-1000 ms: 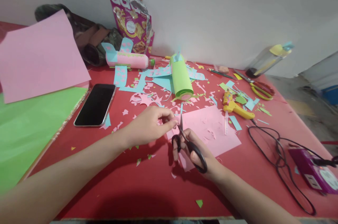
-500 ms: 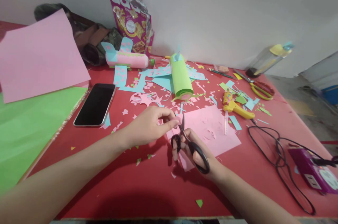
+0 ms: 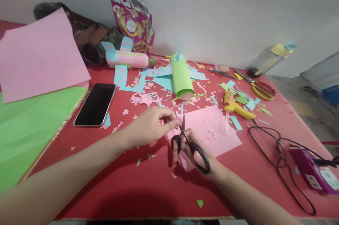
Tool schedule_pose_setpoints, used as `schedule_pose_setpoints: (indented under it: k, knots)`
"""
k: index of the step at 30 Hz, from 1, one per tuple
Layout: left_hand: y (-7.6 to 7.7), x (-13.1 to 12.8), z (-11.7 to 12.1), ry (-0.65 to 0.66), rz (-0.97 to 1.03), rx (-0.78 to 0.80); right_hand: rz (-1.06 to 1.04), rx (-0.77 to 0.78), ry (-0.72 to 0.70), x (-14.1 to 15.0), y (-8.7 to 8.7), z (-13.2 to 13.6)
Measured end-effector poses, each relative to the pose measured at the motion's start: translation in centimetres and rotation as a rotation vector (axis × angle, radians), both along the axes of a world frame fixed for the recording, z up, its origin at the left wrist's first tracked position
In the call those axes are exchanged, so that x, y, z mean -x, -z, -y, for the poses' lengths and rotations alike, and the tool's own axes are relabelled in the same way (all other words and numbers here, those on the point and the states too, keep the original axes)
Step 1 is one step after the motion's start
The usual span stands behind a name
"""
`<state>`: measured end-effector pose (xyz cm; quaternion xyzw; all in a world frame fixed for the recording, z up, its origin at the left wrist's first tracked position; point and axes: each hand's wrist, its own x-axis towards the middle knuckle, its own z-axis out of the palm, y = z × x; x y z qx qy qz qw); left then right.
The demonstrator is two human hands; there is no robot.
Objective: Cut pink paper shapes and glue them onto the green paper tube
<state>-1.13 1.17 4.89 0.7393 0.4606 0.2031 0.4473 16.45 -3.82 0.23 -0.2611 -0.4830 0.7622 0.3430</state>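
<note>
My right hand (image 3: pixel 197 151) grips black-handled scissors (image 3: pixel 202 159), with thumb and fingers through the loops and the blades parted, pointing away from me. At the blades, my left hand (image 3: pixel 156 124) pinches a small piece of pink paper (image 3: pixel 179 120), mostly hidden by the fingers. Under both hands lies a pink paper sheet (image 3: pixel 225 140) with small cut-outs on it. Beyond them a green paper-wrapped bottle (image 3: pixel 181 76) with blue paper wings rests on the scraps. To its left is a pink-wrapped bottle (image 3: pixel 132 60) with blue star-patterned wings.
A phone (image 3: pixel 95 105) lies left of my hands, beside green (image 3: pixel 39 126) and pink sheets (image 3: pixel 39 55). On the right are a yellow glue gun (image 3: pixel 238 109), its cable, a purple power strip (image 3: pixel 312 172), red-and-yellow-handled scissors (image 3: pixel 262 90) and a clear bottle (image 3: pixel 268 61). A snack bag (image 3: pixel 132 23) stands behind.
Hardly anything differs. Both hands, the scissors and the small pink piece keep almost the same place; the view has shifted very slightly.
</note>
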Motion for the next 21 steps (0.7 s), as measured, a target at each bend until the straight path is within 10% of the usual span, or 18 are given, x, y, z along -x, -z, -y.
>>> schedule_pose_setpoints:
  k: [21]
  knots:
    - [-0.11,0.13,0.01,-0.005,-0.055,-0.013,-0.021,0.035,0.0,0.08,-0.18,0.07]
